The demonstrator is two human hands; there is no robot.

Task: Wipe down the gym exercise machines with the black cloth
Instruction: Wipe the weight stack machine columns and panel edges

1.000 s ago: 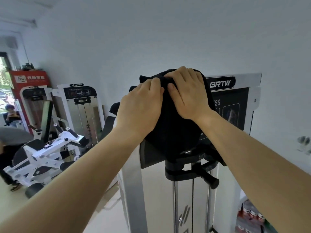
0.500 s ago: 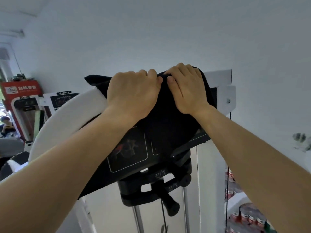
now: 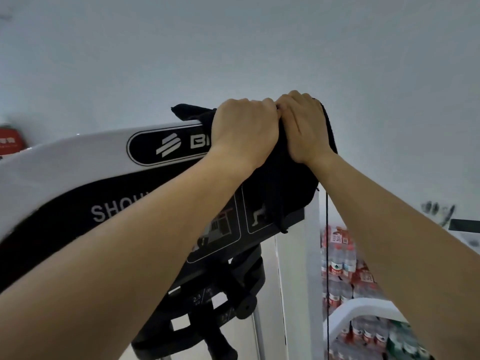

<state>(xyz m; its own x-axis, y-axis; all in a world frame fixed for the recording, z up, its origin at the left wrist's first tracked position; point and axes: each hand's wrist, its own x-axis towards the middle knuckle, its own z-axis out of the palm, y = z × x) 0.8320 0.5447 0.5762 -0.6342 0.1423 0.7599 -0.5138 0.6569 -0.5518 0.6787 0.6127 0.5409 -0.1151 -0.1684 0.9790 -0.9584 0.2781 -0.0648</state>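
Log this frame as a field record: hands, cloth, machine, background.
left hand: fingers curled over the black cloth at the machine's top edge
right hand: beside the left and touching it, also curled over the cloth
black cloth: draped over the top right corner of the machine housing, hanging onto the instruction panel
machine: white housing, black logo badge partly hidden by the left hand
background: packed bottles at lower right
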